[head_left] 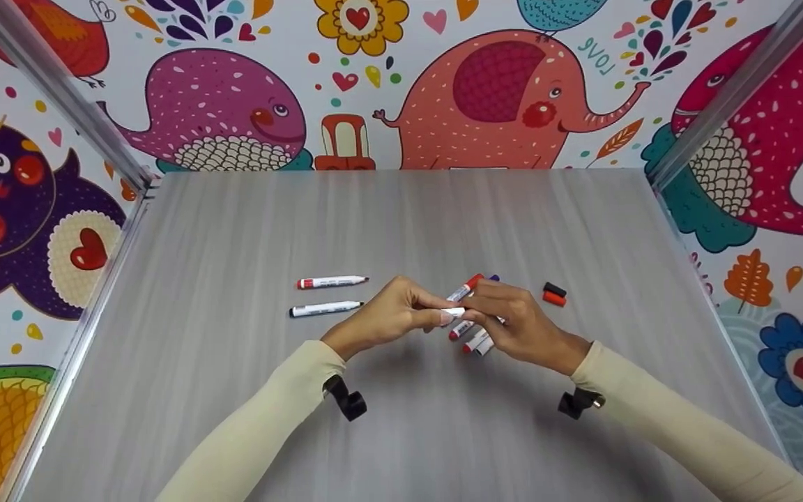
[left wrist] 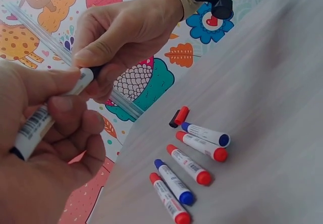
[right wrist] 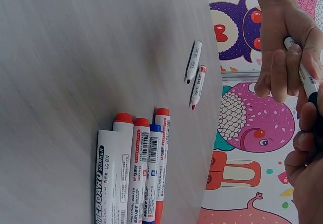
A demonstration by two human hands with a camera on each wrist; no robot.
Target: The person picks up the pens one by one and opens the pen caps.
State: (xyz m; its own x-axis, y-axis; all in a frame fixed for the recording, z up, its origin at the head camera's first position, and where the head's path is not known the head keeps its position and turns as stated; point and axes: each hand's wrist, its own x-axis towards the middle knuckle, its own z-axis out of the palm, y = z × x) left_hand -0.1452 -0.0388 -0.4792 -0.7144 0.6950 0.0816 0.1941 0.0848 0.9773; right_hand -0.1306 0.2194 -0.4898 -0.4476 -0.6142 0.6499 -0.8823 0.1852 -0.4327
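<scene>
The left hand (head_left: 391, 314) grips a white marker (left wrist: 38, 128), with its fingers bent round the long body. The right hand (head_left: 523, 324) pinches the dark cap (left wrist: 95, 71) at the other end. So the marker is held up off the table (head_left: 401, 223), right between the two hands. Its long way goes in a line from the left palm across to the right fingers. The left hand is nearer the back end, and the right hand is nearer the cap end. I cannot tell if the cap is tight on. Five more markers (left wrist: 189, 164) lie by the right hand. Two markers with bare tips (head_left: 332, 282) lie left of the left hand. A red cap (head_left: 554, 298) and a loose black cap (head_left: 555, 288) lie just past the right hand
</scene>
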